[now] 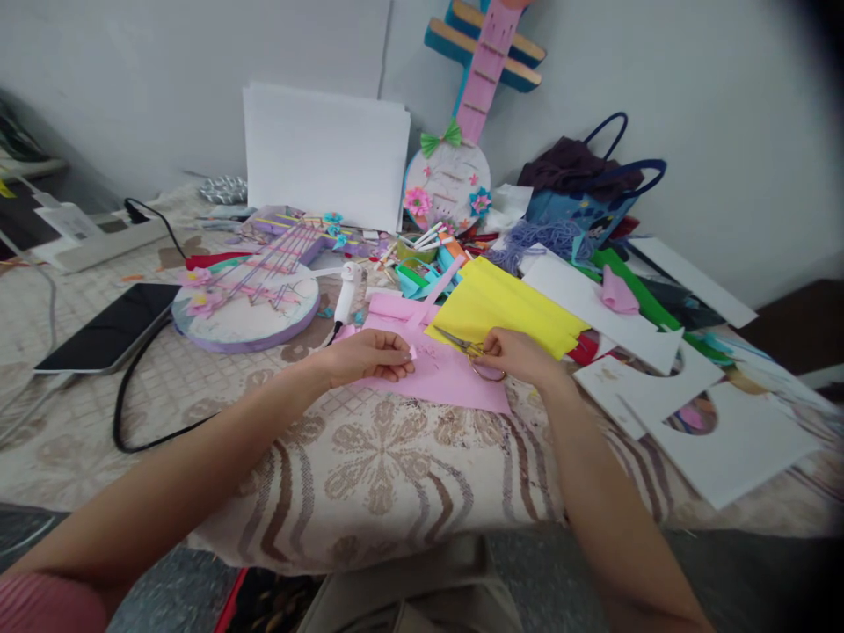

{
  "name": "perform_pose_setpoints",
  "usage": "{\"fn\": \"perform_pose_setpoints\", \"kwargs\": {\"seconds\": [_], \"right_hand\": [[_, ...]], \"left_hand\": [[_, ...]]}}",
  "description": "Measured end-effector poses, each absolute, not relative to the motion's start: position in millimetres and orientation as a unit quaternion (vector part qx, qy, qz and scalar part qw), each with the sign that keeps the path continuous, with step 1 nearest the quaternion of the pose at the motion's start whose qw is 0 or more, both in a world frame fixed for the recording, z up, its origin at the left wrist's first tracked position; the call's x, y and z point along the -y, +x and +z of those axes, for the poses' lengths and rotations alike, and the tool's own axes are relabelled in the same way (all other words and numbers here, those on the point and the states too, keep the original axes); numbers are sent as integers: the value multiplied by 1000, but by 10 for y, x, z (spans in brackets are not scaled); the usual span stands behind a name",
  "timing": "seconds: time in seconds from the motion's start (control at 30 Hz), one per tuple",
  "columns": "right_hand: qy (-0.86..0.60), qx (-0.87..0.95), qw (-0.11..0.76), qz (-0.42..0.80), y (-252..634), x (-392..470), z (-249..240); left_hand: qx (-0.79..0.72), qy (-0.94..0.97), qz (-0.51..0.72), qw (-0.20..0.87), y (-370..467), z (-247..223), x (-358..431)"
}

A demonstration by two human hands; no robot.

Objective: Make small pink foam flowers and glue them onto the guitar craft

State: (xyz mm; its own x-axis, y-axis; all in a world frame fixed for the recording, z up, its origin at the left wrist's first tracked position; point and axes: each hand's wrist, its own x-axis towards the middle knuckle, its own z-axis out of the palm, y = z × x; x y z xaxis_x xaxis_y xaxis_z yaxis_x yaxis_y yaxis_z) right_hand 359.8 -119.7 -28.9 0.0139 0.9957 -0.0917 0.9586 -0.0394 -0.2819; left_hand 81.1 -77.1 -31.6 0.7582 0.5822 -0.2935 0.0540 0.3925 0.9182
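Observation:
My left hand (379, 356) pinches a small piece of pink paper (413, 352) between thumb and fingertips. In my right hand (511, 354) is a pair of scissors (458, 341), fingers closed about the handles and blades pointing left. Whether the blades are parted is hard to make out. Both hands are over a pink paper sheet (454, 387) lying on the patterned cloth. Yellow paper (507, 303) lies just behind my right hand. Behind my left hand stands a white glue gun (345, 294), apart from the fingers.
A round decorated instrument model (264, 321) lies at the left, near a black tablet (112, 330) and a power strip (105, 242). Another instrument model (452, 167) leans against the wall. Cut white boards (731, 448) and a blue bag (573, 211) occupy the right. A black cable (122, 409) loops across the cloth.

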Motion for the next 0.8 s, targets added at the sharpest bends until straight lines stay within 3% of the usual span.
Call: {"fn": "perform_pose_setpoints", "kwargs": {"seconds": [0.17,0.3,0.4,0.53,0.8], "right_hand": [[-695,706,60,121,3638,1200,-284],[-713,668,177,119,3679,1192,-283],[-660,636,313,249,3547,1194,-275],[-539,604,406,424,3134,1238,-316],[-480,577,403,524,2663,1325,-436]], "left_hand": [[-301,525,174,777,807,-297,780],[-295,533,183,772,808,-304,781],[-299,543,187,762,816,-322,777],[-308,574,195,733,829,-337,783],[-298,618,212,696,851,-352,804]]}}
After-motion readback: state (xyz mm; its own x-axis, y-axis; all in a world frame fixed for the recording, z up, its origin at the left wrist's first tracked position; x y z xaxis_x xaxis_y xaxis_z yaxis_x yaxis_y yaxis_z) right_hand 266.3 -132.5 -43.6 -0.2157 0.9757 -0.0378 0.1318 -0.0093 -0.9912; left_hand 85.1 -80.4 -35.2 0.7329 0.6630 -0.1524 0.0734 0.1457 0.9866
